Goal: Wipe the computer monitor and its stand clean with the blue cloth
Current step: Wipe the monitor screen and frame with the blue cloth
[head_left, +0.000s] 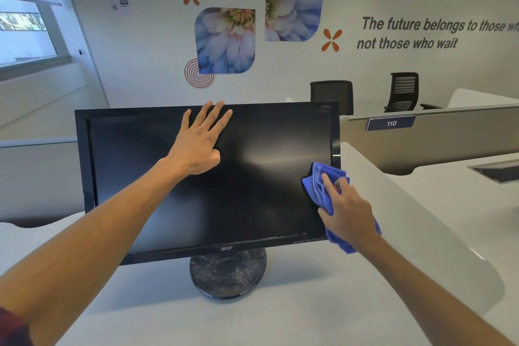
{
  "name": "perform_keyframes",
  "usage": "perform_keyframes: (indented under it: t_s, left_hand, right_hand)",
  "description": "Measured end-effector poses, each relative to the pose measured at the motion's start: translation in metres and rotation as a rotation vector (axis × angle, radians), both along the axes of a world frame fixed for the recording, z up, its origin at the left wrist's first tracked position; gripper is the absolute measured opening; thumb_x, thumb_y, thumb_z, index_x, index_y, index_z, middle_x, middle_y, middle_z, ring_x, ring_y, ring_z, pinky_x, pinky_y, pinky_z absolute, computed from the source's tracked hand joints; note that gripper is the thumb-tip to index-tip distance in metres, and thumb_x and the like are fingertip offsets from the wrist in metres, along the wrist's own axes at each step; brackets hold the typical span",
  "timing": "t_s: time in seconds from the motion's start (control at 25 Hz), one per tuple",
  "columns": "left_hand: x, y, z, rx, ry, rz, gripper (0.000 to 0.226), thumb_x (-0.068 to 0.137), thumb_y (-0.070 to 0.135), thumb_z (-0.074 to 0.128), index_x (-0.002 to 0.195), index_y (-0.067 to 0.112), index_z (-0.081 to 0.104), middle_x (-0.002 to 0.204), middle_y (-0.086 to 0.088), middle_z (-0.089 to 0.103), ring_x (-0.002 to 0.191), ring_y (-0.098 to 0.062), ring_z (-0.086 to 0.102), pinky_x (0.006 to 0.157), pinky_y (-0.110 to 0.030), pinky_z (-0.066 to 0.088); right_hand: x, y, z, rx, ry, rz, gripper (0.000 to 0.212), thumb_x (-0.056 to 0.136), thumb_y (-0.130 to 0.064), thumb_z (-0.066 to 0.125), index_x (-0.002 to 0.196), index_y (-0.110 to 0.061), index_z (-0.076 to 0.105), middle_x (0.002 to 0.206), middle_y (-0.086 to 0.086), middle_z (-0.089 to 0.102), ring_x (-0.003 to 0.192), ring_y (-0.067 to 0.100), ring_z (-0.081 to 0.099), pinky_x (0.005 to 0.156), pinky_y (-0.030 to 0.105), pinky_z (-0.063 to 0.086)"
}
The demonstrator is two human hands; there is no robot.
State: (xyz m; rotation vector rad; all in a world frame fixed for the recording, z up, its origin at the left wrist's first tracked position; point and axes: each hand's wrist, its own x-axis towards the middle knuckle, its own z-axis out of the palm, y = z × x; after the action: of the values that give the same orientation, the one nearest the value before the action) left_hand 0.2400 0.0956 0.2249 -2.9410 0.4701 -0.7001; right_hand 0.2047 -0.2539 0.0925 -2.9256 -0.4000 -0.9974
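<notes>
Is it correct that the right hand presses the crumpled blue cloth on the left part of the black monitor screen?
Not quite. In the head view, the right hand presses the crumpled blue cloth on the right part of the black monitor screen, near its right edge.

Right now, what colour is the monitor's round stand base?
Black, mottled with pale dusty smudges: the stand base, seen in the head view.

Two black office chairs (331, 95) behind a grey partition (449, 132)
</notes>
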Motion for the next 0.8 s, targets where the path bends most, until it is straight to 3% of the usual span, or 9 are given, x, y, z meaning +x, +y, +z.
perform_keyframes:
  t_s: [0.12, 0.24, 0.4, 0.52, 0.64, 0.8]
  left_hand:
    - [-0.002, 0.001, 0.0, 0.018, -0.002, 0.006, 0.093, 0.078, 0.019, 0.05, 0.152, 0.028, -0.005, 0.16, 0.003, -0.016, 0.146, -0.018, -0.019, 0.118, -0.055, -0.002]
    - [-0.005, 0.003, -0.002, 0.033, -0.029, 0.003, 0.093, 0.077, 0.02, 0.05, 0.153, 0.026, -0.005, 0.16, 0.003, -0.016, 0.146, -0.018, -0.018, 0.118, -0.054, -0.001]
    - [-0.013, 0.02, -0.006, 0.001, -0.093, 0.087, 0.092, 0.078, 0.026, 0.05, 0.153, 0.018, -0.002, 0.161, -0.001, -0.009, 0.148, -0.022, -0.01, 0.118, -0.053, 0.002]
    - [-0.016, 0.047, -0.002, -0.043, -0.104, 0.173, 0.089, 0.08, 0.029, 0.05, 0.153, 0.017, 0.0, 0.161, -0.006, -0.005, 0.148, -0.025, -0.008, 0.118, -0.053, 0.001]
    - [-0.022, 0.072, -0.004, -0.033, -0.098, 0.18, 0.09, 0.081, 0.028, 0.052, 0.153, 0.02, -0.002, 0.162, -0.006, -0.004, 0.148, -0.025, -0.006, 0.117, -0.053, 0.001]
    - [-0.029, 0.098, -0.013, -0.019, -0.081, 0.226, 0.091, 0.079, 0.028, 0.053, 0.153, 0.018, 0.002, 0.162, -0.004, -0.005, 0.147, -0.03, -0.007, 0.117, -0.054, 0.002]
  right_hand:
    - [-0.027, -0.007, -0.041, -0.038, 0.118, 0.021, 0.072, 0.067, -0.038, 0.079, 0.131, -0.013, 0.056, 0.098, 0.006, 0.062, 0.063, 0.015, 0.055, 0.049, 0.016, 0.033]
    - [-0.051, -0.011, -0.074, -0.039, 0.242, 0.027, 0.074, 0.068, -0.039, 0.079, 0.132, -0.02, 0.047, 0.099, 0.002, 0.063, 0.062, 0.013, 0.055, 0.049, 0.014, 0.033]
    - [-0.043, -0.002, -0.035, 0.061, 0.021, 0.084, 0.058, 0.075, -0.031, 0.062, 0.132, -0.02, 0.055, 0.116, 0.006, 0.059, 0.078, 0.02, 0.059, 0.055, 0.02, 0.039]
    - [-0.005, 0.019, 0.029, 0.058, -0.149, 0.146, 0.061, 0.082, -0.033, 0.05, 0.141, -0.022, 0.048, 0.142, 0.009, 0.045, 0.113, 0.025, 0.05, 0.08, 0.03, 0.047]
    - [0.037, 0.042, 0.06, -0.137, -0.112, 0.201, 0.064, 0.089, -0.039, 0.05, 0.15, -0.03, 0.031, 0.159, 0.008, 0.02, 0.14, 0.03, 0.027, 0.108, 0.044, 0.029]
    - [0.043, 0.065, 0.018, -0.299, -0.042, 0.32, 0.066, 0.093, -0.041, 0.045, 0.153, -0.036, 0.018, 0.163, 0.001, 0.005, 0.149, 0.027, 0.005, 0.117, 0.051, 0.014]
